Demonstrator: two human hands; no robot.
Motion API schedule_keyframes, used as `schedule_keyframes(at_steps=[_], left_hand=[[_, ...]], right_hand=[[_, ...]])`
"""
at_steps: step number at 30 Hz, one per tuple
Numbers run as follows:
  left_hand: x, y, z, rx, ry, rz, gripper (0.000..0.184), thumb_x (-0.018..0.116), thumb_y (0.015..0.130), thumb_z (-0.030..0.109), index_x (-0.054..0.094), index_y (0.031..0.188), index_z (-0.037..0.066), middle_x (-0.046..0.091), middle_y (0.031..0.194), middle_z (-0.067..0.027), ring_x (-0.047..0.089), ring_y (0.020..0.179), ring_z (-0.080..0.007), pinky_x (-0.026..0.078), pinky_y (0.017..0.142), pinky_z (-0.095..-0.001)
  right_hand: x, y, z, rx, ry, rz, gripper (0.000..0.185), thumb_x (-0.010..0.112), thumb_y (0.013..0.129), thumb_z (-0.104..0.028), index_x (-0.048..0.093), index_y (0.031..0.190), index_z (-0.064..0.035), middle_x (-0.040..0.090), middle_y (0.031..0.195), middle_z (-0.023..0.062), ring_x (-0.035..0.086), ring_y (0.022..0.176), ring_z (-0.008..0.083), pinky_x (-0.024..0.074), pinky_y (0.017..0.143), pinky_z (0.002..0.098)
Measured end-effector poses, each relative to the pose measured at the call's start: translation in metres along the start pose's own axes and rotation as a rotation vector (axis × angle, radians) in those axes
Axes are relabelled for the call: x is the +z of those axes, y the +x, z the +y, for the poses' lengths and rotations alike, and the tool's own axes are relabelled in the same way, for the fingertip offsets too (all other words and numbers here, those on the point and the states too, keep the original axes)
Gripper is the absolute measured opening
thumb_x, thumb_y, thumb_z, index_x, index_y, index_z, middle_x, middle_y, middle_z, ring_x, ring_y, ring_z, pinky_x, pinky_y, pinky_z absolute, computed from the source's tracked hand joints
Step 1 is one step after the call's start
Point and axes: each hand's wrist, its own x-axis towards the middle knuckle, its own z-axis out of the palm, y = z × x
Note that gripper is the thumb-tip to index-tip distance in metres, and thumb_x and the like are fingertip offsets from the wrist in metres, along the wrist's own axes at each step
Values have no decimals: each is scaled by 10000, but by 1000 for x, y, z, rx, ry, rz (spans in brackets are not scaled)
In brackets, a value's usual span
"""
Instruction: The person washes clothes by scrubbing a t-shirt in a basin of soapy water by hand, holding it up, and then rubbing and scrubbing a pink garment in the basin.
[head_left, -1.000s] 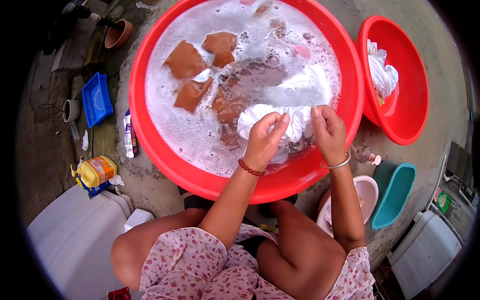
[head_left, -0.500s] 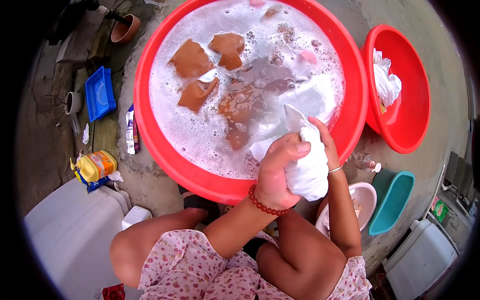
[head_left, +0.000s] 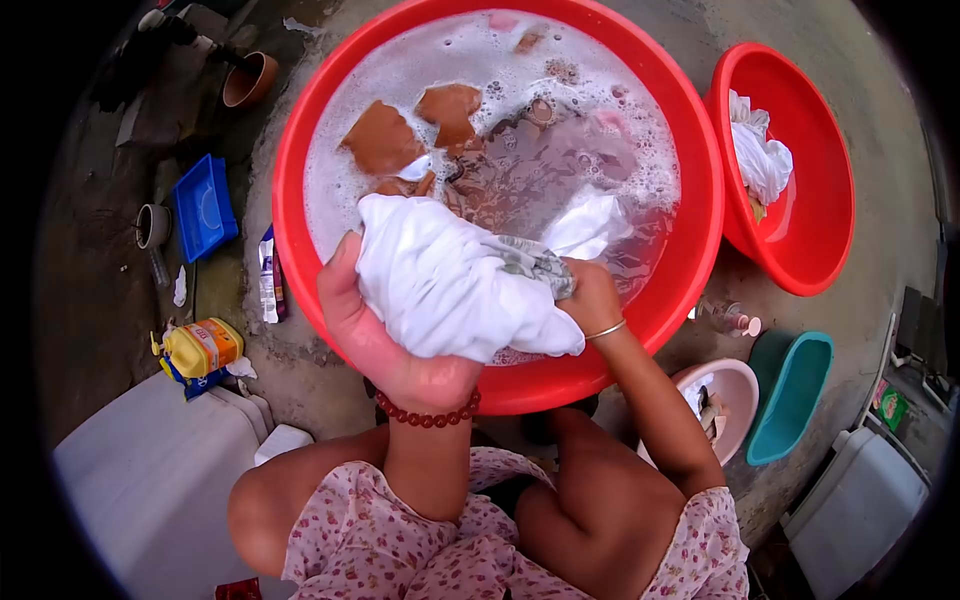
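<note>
Left hand (head_left: pixel 405 345): cupped under the bunched white cloth (head_left: pixel 455 280), thumb up along its side
Right hand (head_left: pixel 592 298): gripping the cloth's grey-patterned end
White cloth: held above the near side of the large red basin (head_left: pixel 703 200)
Basin: sudsy water (head_left: pixel 560 160), brown fabric (head_left: pixel 382 138) at the surface
Beside it: smaller red basin (head_left: pixel 815 190) holding white fabric (head_left: pixel 762 160)

White cloth (head_left: pixel 455 280) now farther left
</note>
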Motion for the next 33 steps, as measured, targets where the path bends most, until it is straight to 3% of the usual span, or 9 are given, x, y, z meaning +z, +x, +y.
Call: schedule_keyframes(at_steps=[8,9,10,13,15,19,23,25,33], left_hand=[[-137,51,-43,-36,1368,323,601,572,853,313,371,1340,24,360,1361,-187,337,1261,-270,295,1015,-362],[-121,44,-58,-320,1060,368,704,543,868,430,274,1409,70,261,1441,-160,245,1331,-275,266,1042,-408],[-110,39,-71,-544,873,418,769,486,867,552,172,1438,142,146,1494,-101,106,1368,-340,113,975,-695],[-122,32,-89,-666,272,273,628,424,916,492,277,1401,120,325,1416,-98,336,1288,-254,294,1047,-429],[-165,44,-102,-247,433,15,529,382,935,429,385,1326,73,472,1291,-101,493,1139,-220,403,958,-316],[-172,37,-108,-455,-5,-117,527,381,931,425,408,1306,56,492,1270,-110,509,1127,-241,419,953,-361],[-158,30,-109,-641,-463,-258,526,381,928,421,430,1285,38,512,1249,-120,525,1115,-261,434,948,-407],[-112,17,-100,-597,-197,279,452,352,936,335,470,1252,33,523,1246,-136,525,1129,-279,419,973,-456],[-138,3,-121,-688,-468,-80,482,361,955,373,362,1338,80,461,1304,-90,470,1184,-235,395,1000,-397]], right_hand=[[-53,6,61,314,179,454,318,685,669,-125,611,930,41,627,984,190,608,918,275,459,790,339],[-52,3,45,177,121,460,371,694,643,-101,589,967,46,576,1088,197,569,994,291,440,838,344],[-51,1,25,39,65,465,429,702,617,-77,568,1004,51,526,1191,204,531,1071,307,421,886,349],[-40,-16,-43,-76,373,165,416,702,604,-40,493,957,30,530,1149,193,537,1025,316,417,885,356],[-42,-32,-80,-203,363,52,399,721,583,-30,482,900,5,544,1052,191,535,948,359,419,841,385],[-59,-41,-109,-414,383,-121,378,759,583,-89,500,851,-26,566,955,163,537,879,348,386,847,425],[-75,-26,-104,3,706,69,436,830,624,-161,585,941,11,639,851,75,603,760,144,481,686,291],[-83,9,-83,122,745,402,281,746,746,-119,616,938,42,658,860,68,601,747,103,492,684,240],[-66,11,-34,451,1405,-102,532,651,810,-198,438,1234,44,582,1077,124,576,963,179,458,861,301]])
